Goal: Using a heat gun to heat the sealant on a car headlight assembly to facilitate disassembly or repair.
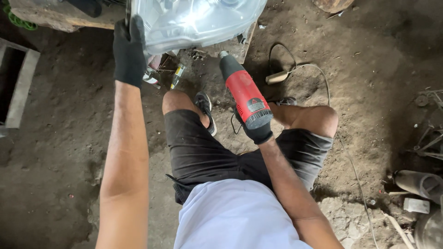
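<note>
Down on the dirt floor [60,138], seen from the head camera, a person sits with knees bent, in dark shorts and a white shirt, both hands in black gloves. Their left hand [129,50] is raised toward the top edge of the view, fingers curled and pressed together around the left rim of a clear plastic headlight housing [198,20], holding it up off the ground in front of a rough wooden block [55,16]. Their right hand [258,131] is wrapped tight around the grip of a red and black heat gun [244,94], whose metal nozzle points up at the lower edge of the housing, near it but not touching. A cord [318,78] trails from the gun across the floor past a pale cylindrical object [277,77] to the right. A small bottle [177,76] lies on the ground just below the housing, by the left knee. By my reading, the step in hand is warming the seam along the housing's bottom edge. Any further pass would call for keeping the nozzle apart from the clear plastic and moving along the edge, with the left hand turning the housing steadily. Scrap items lie at the right edge of the floor, too dim to tell apart.
</note>
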